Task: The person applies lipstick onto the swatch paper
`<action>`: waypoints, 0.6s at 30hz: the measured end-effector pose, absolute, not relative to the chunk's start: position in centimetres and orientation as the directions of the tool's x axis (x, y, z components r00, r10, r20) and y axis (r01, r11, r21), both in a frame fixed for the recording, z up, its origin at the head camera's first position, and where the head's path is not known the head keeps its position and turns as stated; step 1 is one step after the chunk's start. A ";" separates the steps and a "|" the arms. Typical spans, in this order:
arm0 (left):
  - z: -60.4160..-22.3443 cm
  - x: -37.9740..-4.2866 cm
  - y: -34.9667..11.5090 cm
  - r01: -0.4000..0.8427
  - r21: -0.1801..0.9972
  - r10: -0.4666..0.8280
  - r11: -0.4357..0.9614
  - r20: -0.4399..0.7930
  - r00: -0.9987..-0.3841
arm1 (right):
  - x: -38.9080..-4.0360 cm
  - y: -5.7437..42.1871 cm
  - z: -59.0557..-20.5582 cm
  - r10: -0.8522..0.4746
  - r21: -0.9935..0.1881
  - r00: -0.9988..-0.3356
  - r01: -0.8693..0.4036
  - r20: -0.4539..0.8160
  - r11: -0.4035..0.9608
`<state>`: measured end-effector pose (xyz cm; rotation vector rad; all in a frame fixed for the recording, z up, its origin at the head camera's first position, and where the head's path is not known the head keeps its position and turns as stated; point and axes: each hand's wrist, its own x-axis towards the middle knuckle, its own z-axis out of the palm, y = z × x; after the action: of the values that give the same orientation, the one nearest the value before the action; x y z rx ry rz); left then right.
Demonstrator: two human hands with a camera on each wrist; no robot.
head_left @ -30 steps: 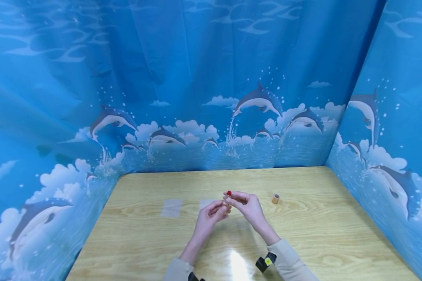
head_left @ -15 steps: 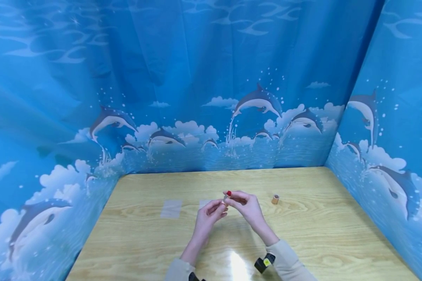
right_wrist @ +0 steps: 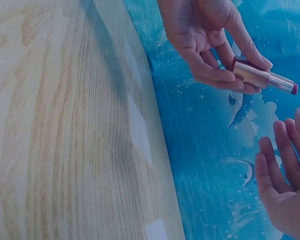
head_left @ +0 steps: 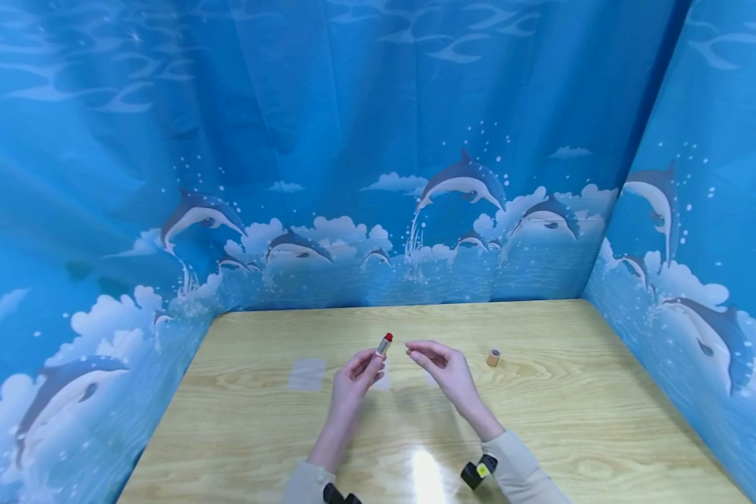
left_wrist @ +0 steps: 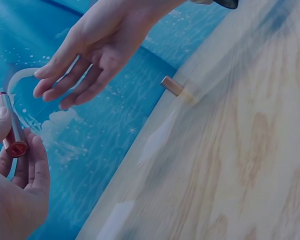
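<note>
A lipstick [head_left: 383,345] with a rose-gold base, a silver tube and a red tip is pinched between the thumb and fingers of my left hand [head_left: 353,383]. In the right wrist view the lipstick [right_wrist: 260,76] points its red tip toward my right hand. That right hand [head_left: 442,369] hovers a short way to the right, fingers loosely bent, with nothing in it; in the right wrist view its fingers [right_wrist: 285,155] are spread apart. The lipstick cap [head_left: 493,358], a small rose-gold cylinder, stands on the table to the right of my right hand.
On the wooden table [head_left: 258,434] lie white paper squares in a row; the leftmost square [head_left: 306,374] is fully visible, while others are partly hidden by my hands. A blue dolphin-print curtain [head_left: 365,140] encloses the table's back and sides.
My right hand has let go of the lipstick's red end. My left hand has drawn the lipstick away to the left, and the silver tube now shows whole.
</note>
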<state>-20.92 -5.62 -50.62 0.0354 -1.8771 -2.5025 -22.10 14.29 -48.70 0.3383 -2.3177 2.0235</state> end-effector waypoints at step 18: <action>-49.8 -21.2 -10.3 0.068 0.974 -0.157 -0.218 0.033 -0.987 | -22.3 12.6 -49.6 -0.239 -0.895 -0.932 -0.337 0.273 0.292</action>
<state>-21.21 -10.34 -49.82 0.1077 -1.8669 -2.3428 -22.33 12.58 -49.60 0.5481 -2.4541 1.7351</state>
